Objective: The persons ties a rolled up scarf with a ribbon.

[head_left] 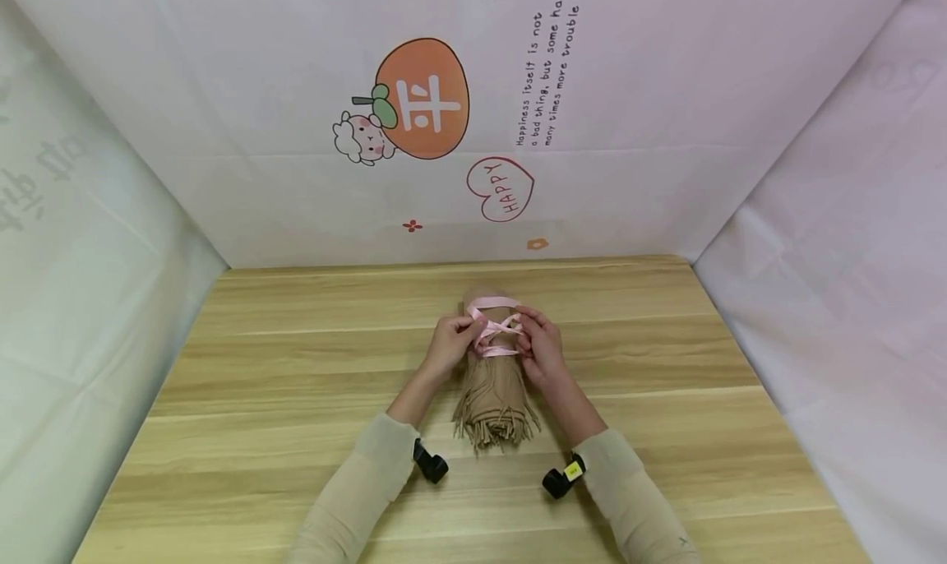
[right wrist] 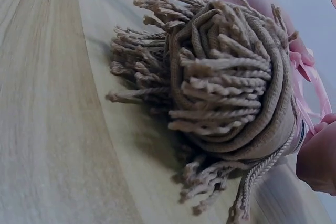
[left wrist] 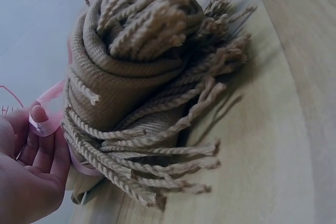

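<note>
A rolled brown scarf point(head_left: 491, 383) with twisted fringe lies lengthwise on the table, its fringed end toward the person. Pink ribbon point(head_left: 499, 352) goes round the roll and crosses itself on top. At the left side of the roll, my left hand point(head_left: 448, 344) pinches the ribbon between thumb and fingers. The left wrist view shows a ribbon loop point(left wrist: 48, 125) bent over the thumb tip. My right hand point(head_left: 543, 347) pinches another part of the ribbon at the right side. In the right wrist view, the scarf's coiled layers point(right wrist: 231, 87) hide part of that ribbon.
The wood-grain table point(head_left: 296, 383) extends on both sides of the scarf. Behind it stands a white printed backdrop point(head_left: 296, 194), with white sheets at left and right. Black wrist cameras point(head_left: 431, 463) are strapped over the beige sleeves point(head_left: 362, 482).
</note>
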`<action>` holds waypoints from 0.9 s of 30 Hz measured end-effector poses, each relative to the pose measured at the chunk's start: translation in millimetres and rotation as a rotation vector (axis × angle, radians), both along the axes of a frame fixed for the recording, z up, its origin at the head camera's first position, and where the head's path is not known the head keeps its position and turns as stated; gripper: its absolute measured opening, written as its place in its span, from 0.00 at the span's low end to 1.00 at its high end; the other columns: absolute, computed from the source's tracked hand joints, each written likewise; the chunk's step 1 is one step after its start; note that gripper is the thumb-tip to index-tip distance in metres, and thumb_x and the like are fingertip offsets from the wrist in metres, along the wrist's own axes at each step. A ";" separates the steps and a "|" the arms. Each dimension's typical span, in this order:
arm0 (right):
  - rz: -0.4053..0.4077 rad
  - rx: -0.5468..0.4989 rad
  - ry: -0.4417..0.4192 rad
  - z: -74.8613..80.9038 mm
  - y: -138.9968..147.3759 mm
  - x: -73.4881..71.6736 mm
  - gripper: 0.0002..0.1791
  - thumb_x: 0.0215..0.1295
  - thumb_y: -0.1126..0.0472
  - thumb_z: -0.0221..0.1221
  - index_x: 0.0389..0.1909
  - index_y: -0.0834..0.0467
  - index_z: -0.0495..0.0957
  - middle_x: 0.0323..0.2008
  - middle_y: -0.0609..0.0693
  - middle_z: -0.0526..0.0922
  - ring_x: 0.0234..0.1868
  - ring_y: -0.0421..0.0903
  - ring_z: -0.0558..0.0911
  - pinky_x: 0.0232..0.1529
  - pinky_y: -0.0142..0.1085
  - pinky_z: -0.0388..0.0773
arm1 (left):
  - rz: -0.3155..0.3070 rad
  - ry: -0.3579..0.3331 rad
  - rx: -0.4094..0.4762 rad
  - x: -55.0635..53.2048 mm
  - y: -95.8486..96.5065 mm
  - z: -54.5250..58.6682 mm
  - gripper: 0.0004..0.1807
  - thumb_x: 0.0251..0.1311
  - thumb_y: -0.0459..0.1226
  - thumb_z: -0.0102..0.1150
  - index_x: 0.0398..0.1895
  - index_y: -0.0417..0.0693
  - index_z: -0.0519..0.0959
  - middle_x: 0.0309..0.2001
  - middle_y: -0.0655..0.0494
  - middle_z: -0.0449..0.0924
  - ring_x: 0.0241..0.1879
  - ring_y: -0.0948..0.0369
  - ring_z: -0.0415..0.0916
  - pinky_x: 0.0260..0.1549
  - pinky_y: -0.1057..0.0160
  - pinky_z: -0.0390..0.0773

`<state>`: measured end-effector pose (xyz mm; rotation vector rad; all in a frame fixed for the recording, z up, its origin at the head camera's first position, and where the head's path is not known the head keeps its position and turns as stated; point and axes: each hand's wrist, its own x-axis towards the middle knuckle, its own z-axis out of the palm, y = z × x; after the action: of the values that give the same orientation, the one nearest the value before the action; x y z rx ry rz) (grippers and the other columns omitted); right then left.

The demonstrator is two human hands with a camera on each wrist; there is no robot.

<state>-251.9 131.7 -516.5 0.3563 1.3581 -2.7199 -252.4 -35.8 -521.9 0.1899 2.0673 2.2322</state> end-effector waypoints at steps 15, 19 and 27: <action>-0.067 -0.319 0.052 -0.3 1.7 2.4 0.17 0.73 0.78 0.43 0.47 0.53 0.69 0.31 0.44 0.77 0.11 0.33 0.59 0.11 0.23 0.53 | -0.055 0.023 -0.026 2.9 -2.2 -3.1 0.22 0.70 0.35 0.57 0.25 0.18 0.75 0.16 0.60 0.78 0.16 0.65 0.73 0.18 0.69 0.74; -0.096 -0.381 0.026 0.4 0.7 2.5 0.14 0.76 0.75 0.41 0.48 0.52 0.65 0.33 0.44 0.78 0.11 0.33 0.57 0.12 0.23 0.49 | -0.041 0.037 -0.015 4.2 -1.0 -3.1 0.22 0.71 0.34 0.56 0.24 0.20 0.76 0.16 0.60 0.77 0.16 0.66 0.73 0.17 0.70 0.75; -0.079 -0.287 -0.032 1.9 -1.1 3.8 0.13 0.79 0.59 0.44 0.50 0.57 0.76 0.23 0.39 0.77 0.09 0.34 0.58 0.11 0.24 0.53 | 0.096 -0.001 0.104 5.9 3.1 -3.9 0.20 0.70 0.34 0.57 0.33 0.17 0.77 0.17 0.60 0.76 0.18 0.67 0.72 0.19 0.71 0.76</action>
<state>-248.1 130.6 -514.5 0.4344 0.9455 -2.9039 -246.5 -32.7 -525.8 0.0980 2.0015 2.3974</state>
